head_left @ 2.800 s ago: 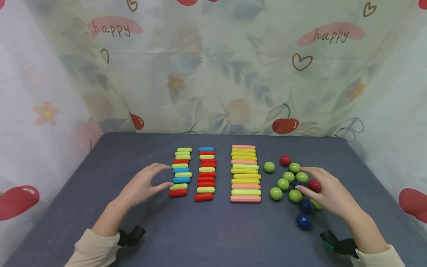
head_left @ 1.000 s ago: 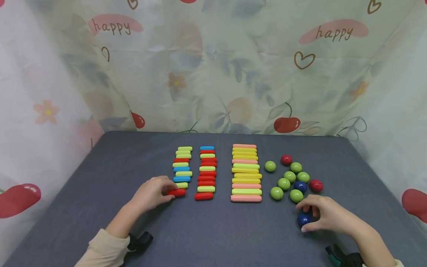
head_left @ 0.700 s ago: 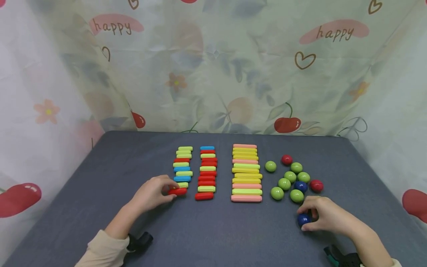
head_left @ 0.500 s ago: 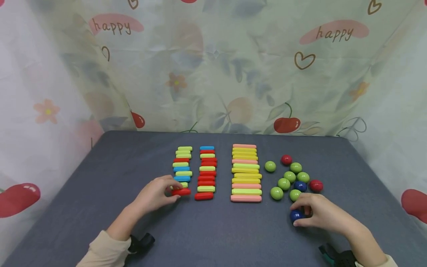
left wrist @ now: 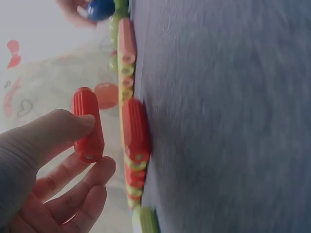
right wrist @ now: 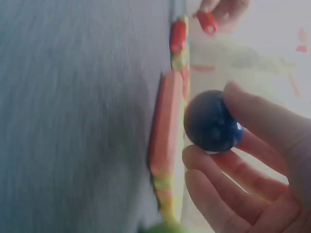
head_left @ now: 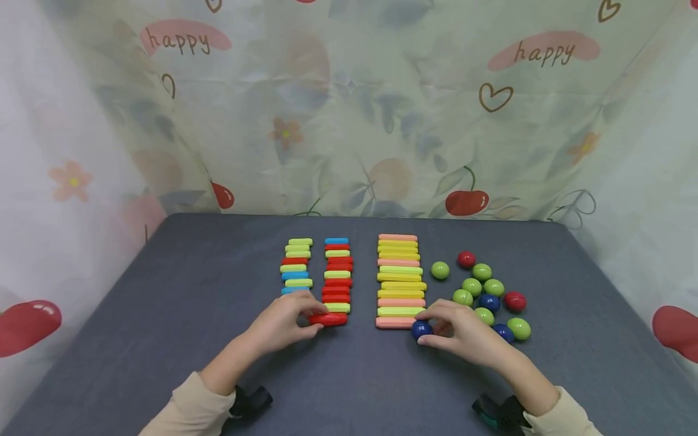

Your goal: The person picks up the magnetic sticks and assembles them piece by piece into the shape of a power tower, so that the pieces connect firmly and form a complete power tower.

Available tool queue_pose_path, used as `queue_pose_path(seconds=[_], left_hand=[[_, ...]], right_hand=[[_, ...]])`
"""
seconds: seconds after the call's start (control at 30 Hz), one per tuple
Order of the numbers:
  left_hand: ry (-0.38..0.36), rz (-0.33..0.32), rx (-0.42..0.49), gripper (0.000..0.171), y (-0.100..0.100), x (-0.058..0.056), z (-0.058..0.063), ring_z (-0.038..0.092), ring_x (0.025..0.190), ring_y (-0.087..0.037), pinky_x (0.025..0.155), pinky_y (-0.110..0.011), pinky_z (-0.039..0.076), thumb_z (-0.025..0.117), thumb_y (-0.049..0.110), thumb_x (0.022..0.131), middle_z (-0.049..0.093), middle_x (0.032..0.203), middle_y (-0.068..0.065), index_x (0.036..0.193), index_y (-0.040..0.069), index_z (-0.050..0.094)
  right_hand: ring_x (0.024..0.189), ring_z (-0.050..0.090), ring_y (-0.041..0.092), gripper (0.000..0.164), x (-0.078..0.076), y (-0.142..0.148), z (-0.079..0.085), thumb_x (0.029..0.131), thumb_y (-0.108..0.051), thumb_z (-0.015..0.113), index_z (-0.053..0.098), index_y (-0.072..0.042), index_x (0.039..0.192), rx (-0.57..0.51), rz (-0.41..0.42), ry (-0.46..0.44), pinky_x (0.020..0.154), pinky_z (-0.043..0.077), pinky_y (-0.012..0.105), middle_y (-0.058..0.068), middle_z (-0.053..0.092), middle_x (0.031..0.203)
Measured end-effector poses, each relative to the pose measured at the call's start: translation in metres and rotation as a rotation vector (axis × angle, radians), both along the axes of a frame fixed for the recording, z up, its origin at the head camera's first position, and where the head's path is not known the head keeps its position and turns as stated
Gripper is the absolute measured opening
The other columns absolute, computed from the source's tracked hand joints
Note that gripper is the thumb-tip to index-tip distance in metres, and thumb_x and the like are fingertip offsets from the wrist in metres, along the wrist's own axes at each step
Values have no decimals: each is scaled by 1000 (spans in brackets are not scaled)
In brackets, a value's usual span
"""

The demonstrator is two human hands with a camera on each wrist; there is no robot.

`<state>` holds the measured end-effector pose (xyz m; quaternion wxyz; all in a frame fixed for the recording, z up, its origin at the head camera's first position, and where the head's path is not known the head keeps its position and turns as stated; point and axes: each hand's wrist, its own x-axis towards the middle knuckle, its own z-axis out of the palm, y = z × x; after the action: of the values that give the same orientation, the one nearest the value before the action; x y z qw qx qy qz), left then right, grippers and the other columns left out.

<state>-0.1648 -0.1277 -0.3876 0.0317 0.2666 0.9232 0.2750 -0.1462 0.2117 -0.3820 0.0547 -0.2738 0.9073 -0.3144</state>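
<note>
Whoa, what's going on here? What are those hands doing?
A person is holding something in each hand. The left hand pinches a red stick, and the right hand pinches a blue ball. Both are up off the dark table. More sticks lie in three columns, and other balls, green, red and blue, lie loosely grouped on the right.

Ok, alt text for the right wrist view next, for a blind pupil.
A right-hand grip pinches a dark blue ball. Near it, a pink stick lies on the tabletop filling the left side; farther off, a left-hand grip holds a red stick.
</note>
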Motion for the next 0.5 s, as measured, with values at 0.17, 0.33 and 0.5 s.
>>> queue_pose_path(seconds=[0.17, 0.33, 0.5], left_hand=[[-37, -46, 26, 28, 13, 1, -1, 54, 80, -9, 64, -17, 49, 75, 18, 78, 59, 92, 5, 106, 15, 70], [-24, -75, 16, 29, 24, 2, -1, 53, 80, -10, 65, -16, 48, 74, 20, 79, 59, 92, 5, 108, 16, 69], [-23, -94, 5, 28, 32, 3, -1, 52, 81, -9, 68, -17, 48, 73, 20, 80, 60, 94, 5, 108, 17, 69]], right_hand=[[83, 63, 5, 38, -1, -19, -6, 83, -33, 69, 63, -11, 112, -51, -8, -49, 74, 54, 20, 2, 63, 103], [89, 66, 11, 40, -1, -33, -9, 82, -34, 69, 61, -12, 114, -98, -22, -87, 77, 55, 23, 5, 62, 110], [88, 68, 12, 37, -1, -42, -11, 83, -29, 69, 60, -10, 114, -161, 21, -97, 76, 56, 23, 7, 64, 108]])
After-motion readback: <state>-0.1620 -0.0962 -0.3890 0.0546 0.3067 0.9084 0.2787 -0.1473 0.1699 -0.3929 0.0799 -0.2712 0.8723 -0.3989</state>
